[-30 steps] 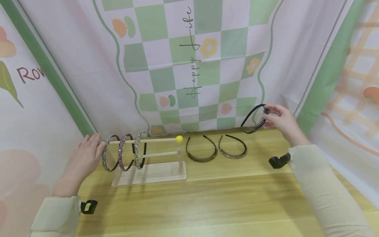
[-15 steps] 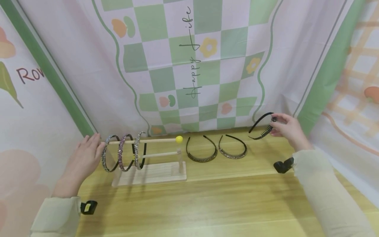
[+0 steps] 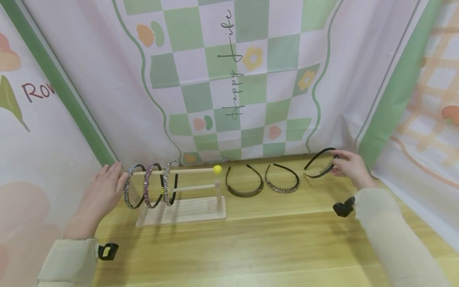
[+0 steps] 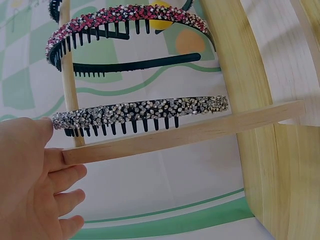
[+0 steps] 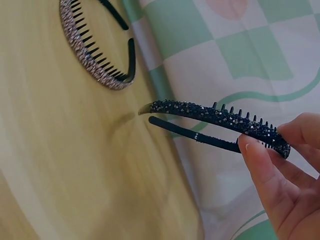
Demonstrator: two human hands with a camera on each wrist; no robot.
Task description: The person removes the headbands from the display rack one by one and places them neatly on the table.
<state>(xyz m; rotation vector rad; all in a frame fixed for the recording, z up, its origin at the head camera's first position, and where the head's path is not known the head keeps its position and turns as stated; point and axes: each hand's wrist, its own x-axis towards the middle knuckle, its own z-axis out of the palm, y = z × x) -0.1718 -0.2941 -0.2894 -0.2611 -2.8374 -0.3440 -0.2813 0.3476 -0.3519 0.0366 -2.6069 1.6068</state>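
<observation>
My right hand pinches a black toothed headband with dark sparkling stones between thumb and fingers. The headband is tilted; its free ends point left, low over the table. My left hand lies against the left end of a wooden rack, fingers extended at the top of its upright post. Beside the thumb, a silver stone headband hangs on the rack's rod. Further along the rod hang a pink-purple headband and another silver one.
Two toothed headbands, a brownish one and a paler one, lie on the wooden table between rack and right hand. A yellow ball caps the upper rod. Patterned cloth hangs behind the table.
My right hand has lowered the black headband towards the table and moved it somewhat to the right. The left hand and the rack have stayed put.
</observation>
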